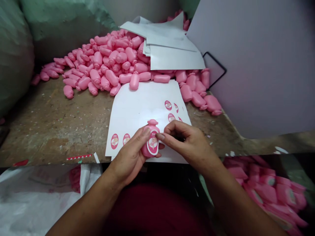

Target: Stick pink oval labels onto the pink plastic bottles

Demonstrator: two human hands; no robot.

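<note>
My left hand [131,150] is wrapped round a small pink plastic bottle [153,122], its neck pointing away from me. An oval pink-and-white sticker [153,146] with "BABY" printed on it lies on the bottle's front, under my left thumb at one side. At the sticker's upper right edge, my right hand [188,139] is closed, thumb and forefinger pinched there. Beneath both hands lies a white sticker sheet [137,101], mostly bare, with several oval stickers [114,141] left on it.
A large heap of pink bottles [112,55] covers the back of the worn table [44,121]. White sheets [172,49] rest on the heap. A pale panel [265,65] stands at right. Below the edge are pink labelled bottles [268,183] and a white sack [41,196].
</note>
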